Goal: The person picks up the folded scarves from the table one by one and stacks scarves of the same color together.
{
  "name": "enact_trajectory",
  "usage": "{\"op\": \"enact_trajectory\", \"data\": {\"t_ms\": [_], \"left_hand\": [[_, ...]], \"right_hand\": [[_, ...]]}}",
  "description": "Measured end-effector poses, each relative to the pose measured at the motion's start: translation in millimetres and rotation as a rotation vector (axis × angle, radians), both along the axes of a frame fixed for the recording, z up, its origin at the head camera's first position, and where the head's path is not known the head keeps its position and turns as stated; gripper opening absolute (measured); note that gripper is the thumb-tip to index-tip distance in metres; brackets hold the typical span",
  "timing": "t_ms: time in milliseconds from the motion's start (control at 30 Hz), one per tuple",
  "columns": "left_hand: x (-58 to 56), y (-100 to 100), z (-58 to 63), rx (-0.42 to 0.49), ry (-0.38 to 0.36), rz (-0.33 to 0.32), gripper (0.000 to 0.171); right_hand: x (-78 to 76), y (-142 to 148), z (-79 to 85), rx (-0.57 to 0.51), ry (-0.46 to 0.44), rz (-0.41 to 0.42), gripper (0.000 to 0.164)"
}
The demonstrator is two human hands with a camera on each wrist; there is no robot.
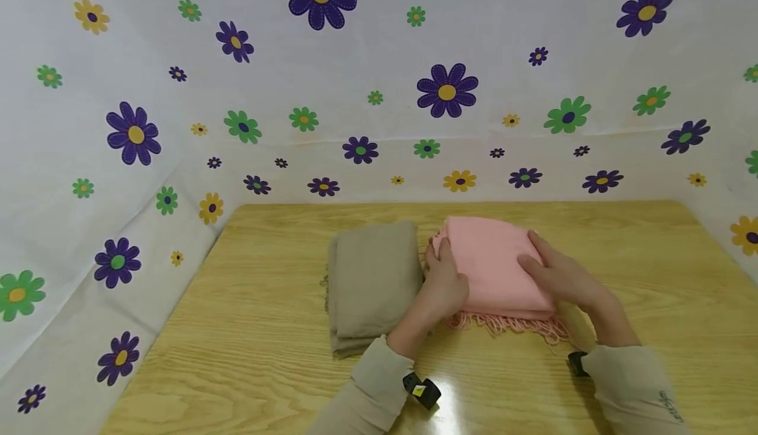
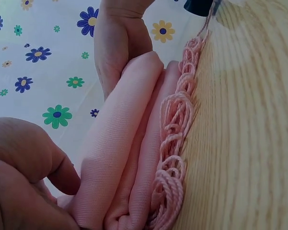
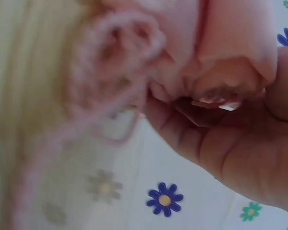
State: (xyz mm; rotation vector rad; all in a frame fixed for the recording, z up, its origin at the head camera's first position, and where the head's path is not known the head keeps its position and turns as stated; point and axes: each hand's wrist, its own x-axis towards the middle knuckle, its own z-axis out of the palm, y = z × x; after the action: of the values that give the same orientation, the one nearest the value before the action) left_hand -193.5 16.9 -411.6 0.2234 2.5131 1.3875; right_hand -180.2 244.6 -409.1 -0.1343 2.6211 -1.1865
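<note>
A folded pink scarf (image 1: 494,264) with a fringe of looped cords (image 2: 175,112) lies on the table, held from both sides. My left hand (image 1: 443,283) grips its left edge, and in the left wrist view the thumb (image 2: 65,175) bends over the top layer. At the opposite edge my right hand (image 1: 571,277) has its thumb on top. In the right wrist view that hand's fingers (image 3: 192,134) curl under the folded layers. To the left lies a folded grey-beige scarf (image 1: 376,277), also fringed, close beside my left hand.
The wooden table (image 1: 254,303) runs back to a white cloth (image 1: 379,47) printed with flowers, which also hangs along the left and right sides. A black band (image 1: 422,390) sits on my left wrist and another (image 1: 578,364) on the right. Light reflects off the table near the front.
</note>
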Motion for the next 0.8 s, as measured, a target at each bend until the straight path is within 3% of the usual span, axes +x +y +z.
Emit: {"op": "enact_trajectory", "data": {"t_ms": [167, 367, 600, 800], "left_hand": [[-3.6, -1, -2.5, 0.085, -0.019, 0.032, 0.077], [-4.9, -3, -1.3, 0.139, 0.007, 0.043, 0.081], [0.8, -7, 14.0, 0.067, 0.066, -0.044, 0.083], [2.7, -20, 34.4, -0.030, 0.131, -0.171, 0.081]], "right_hand": [[-7.2, 1, -7.7, -0.066, 0.017, -0.012, 0.077], [-7.9, 3, -5.2, -0.128, -0.002, -0.005, 0.079], [2.4, 24, 4.7, -0.219, -0.106, 0.029, 0.080], [10.8, 29, 15.5, -0.136, -0.043, 0.020, 0.079]]}}
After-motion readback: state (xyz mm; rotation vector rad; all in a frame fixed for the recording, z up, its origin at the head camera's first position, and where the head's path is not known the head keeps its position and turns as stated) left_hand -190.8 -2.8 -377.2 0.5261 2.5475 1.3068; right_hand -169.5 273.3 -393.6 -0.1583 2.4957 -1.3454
